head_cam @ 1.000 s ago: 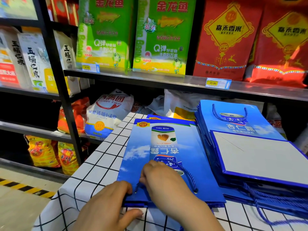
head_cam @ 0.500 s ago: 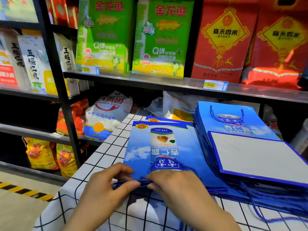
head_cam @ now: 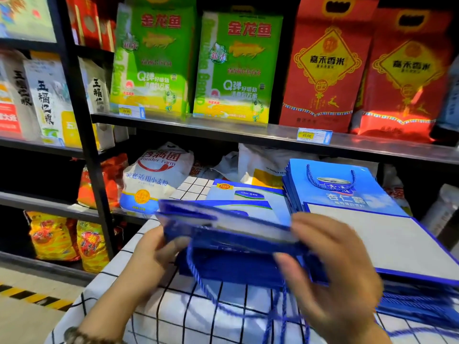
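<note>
Left grip [head_cam: 159, 247] and right grip [head_cam: 330, 269] each clasp an end of the blue bag [head_cam: 223, 229], held over the worktop [head_cam: 169, 309] left of the stack [head_cam: 347, 192]. We're opening it, likely; next we pull its sides apart.

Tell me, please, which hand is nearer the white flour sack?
Left. The left hand grips the blue gift bag in front of the flour sack; the right hand holds its opposite end.

Both hands [head_cam: 154, 247] [head_cam: 332, 269] hold blue bag [head_cam: 231, 234] off table [head_cam: 159, 311].
</note>
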`<state>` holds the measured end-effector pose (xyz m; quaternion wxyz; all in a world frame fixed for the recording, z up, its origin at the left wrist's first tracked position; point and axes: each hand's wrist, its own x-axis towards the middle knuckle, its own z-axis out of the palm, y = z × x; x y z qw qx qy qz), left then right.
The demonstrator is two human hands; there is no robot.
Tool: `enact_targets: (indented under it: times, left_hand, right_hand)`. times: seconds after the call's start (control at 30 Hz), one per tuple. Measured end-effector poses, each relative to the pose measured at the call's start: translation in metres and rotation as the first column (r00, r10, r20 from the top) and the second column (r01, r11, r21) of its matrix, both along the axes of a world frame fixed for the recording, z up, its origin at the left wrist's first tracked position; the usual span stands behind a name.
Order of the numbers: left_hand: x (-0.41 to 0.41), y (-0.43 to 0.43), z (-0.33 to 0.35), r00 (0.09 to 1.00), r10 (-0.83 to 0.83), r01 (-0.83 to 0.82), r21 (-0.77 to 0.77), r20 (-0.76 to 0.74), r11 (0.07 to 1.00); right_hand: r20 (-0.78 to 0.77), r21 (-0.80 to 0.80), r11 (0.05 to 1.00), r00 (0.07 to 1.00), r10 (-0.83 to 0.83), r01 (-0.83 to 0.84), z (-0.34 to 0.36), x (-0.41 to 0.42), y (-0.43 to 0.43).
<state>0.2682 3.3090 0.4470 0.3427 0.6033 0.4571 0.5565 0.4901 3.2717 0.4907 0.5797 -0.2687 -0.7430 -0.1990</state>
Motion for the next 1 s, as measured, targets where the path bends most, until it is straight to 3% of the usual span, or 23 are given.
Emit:
enact_targets:
  times: [0.07,0.13,0.2,0.23,0.27,0.4,0.47,0.57,0.67,0.77,0.9,1.0]
  left_hand:
    - [-0.006,0.006,-0.001,0.991,0.111,-0.109,-0.022,0.077,0.994]
    - [-0.013,0.009,-0.002,0.982,0.182,-0.183,0.035,0.047,0.982]
    - [-0.017,0.01,0.003,0.972,0.224,-0.23,0.09,0.063,0.969]
    - [-0.016,0.01,0.009,0.966,0.239,-0.25,0.116,0.102,0.961]
    - [-0.015,0.01,0.017,0.956,0.259,-0.277,0.131,0.14,0.952]
    - [-0.011,0.009,0.077,0.916,0.271,-0.347,0.244,0.295,0.906]
    - [-0.014,0.008,0.116,0.943,0.209,-0.296,0.364,0.259,0.883]
    - [-0.015,0.002,0.169,0.984,0.177,-0.153,0.468,-0.007,0.87]
    - [-0.003,0.016,0.195,0.977,0.11,-0.024,0.419,-0.18,0.908]
    - [0.037,0.053,0.189,0.991,0.007,0.029,0.266,-0.134,0.964]
    - [0.114,0.109,0.157,0.965,-0.262,0.259,0.121,0.008,0.958]
    - [0.171,0.156,0.12,0.967,-0.242,0.247,0.059,-0.077,0.967]
  right_hand:
    - [-0.298,-0.065,0.994,0.953,0.06,-0.083,-0.005,0.013,0.003]
    - [-0.548,-0.294,0.924,0.835,0.046,-0.244,-0.01,0.013,0.01]
    - [-0.582,-0.581,0.711,0.813,-0.025,-0.395,-0.019,0.004,0.023]
    - [-0.554,-0.65,0.635,0.832,-0.021,-0.417,-0.024,0.0,0.031]
    - [-0.552,-0.663,0.618,0.834,-0.021,-0.423,-0.025,-0.003,0.038]
    - [-0.622,-0.544,0.74,0.782,-0.039,-0.396,0.018,-0.012,0.048]
    - [-0.629,-0.456,0.796,0.777,0.028,-0.398,0.054,-0.011,0.046]
    - [-0.52,-0.477,0.805,0.851,0.065,-0.353,0.105,0.006,0.044]
    - [-0.324,-0.614,0.767,0.946,-0.027,-0.189,0.137,0.038,0.047]
    - [-0.178,-0.717,0.695,0.978,-0.11,-0.052,0.154,0.078,0.054]
    - [-0.012,-0.858,0.499,0.965,-0.262,0.125,0.145,0.143,0.085]
    - [0.147,-0.899,0.326,0.904,-0.402,0.291,0.116,0.188,0.115]
